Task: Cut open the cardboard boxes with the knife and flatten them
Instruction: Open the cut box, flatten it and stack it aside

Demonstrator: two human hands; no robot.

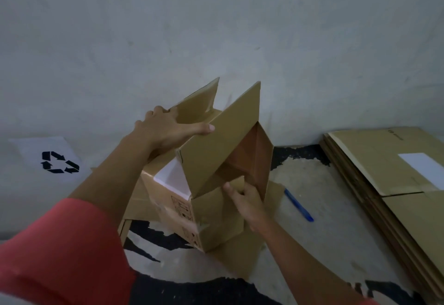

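So, quick read on what's going on. The open cardboard box (211,146) is up in the air, tilted, with its open end facing the camera so you can see straight down the empty inside. The left hand (165,131) grips the top: fingers hooked over the edge by the raised flaps, thumb stretched along the side panel. The right hand (247,199) pinches the short lower flap at the open end between thumb and fingers. Holding it at two opposite ends like that makes sense if you want to skew the walls and fold the thing down, so my guess is this one's already cut and is at the collapsing stage.

Right under it a second box (206,220) with a white label (173,179) sits on a flat cardboard sheet (240,256) on the floor. It looks uncut to me, probably next in line.

A slim blue tool (299,205), presumably the knife, lies on the floor to the right, near but apart from both hands, which fits since both are busy. Further right is a stack of flattened boxes (374,167), most likely where this one ends up. A recycling sign (51,160) leans by the wall on the left.
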